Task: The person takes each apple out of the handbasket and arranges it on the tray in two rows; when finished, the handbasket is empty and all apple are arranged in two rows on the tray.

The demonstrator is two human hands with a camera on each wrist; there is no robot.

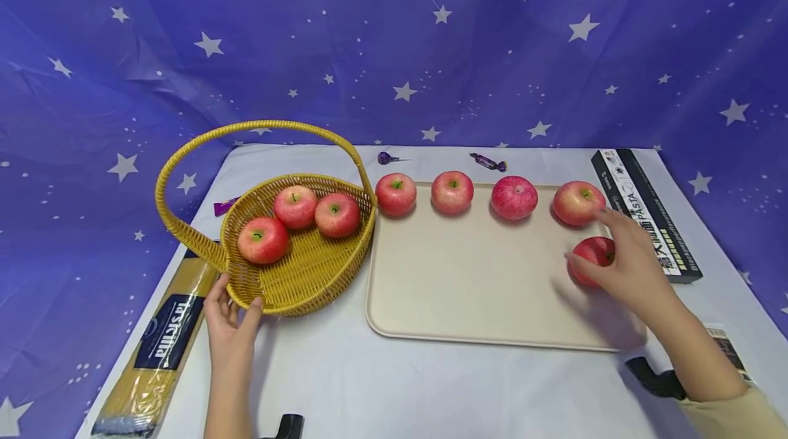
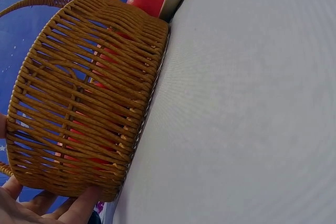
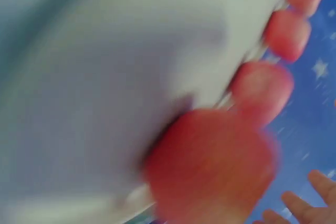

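Note:
My left hand holds the near left rim of a yellow wicker basket, with thumb and fingers around the edge. Three red apples lie inside; one apple is nearest that hand. On the right, my right hand hovers with fingers spread over a red apple on the beige tray, partly hiding it. In the right wrist view, those fingers look apart from the blurred large apple. Several more apples, such as the pink one, line the tray's far edge.
A pasta packet lies left of the basket, and a black pasta box right of the tray. Wrapped candies and a purple lollipop lie behind the tray. A starry blue cloth hangs at the back.

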